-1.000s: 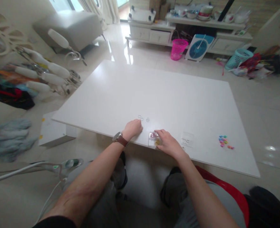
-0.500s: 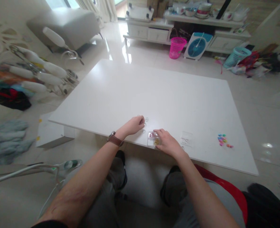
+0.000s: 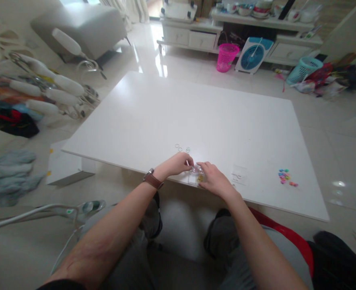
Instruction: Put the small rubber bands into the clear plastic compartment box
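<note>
A small clear compartment box [image 3: 192, 179] lies at the near edge of the white table, with yellow bits in one compartment. My right hand [image 3: 214, 179] grips its right side between thumb and fingers. Over the box's far left compartment, my left hand [image 3: 182, 162] has its fingertips pinched together; whatever they hold is too small to make out. Several thin rings [image 3: 188, 150] lie on the table just beyond my left hand. To the right of my right hand is a flat clear piece [image 3: 239, 175] with small thin items on it.
Small colourful pieces [image 3: 285, 176] sit in a cluster near the right end of the white table [image 3: 214, 117]. On the floor beyond stand a pink basket [image 3: 227, 57] and a blue fan [image 3: 253, 55]. A white box [image 3: 66, 165] is below the table's left side.
My left hand has moved from the rings toward the box, a little right and nearer. Fewer rings lie beside it. My right hand stays on the box.
</note>
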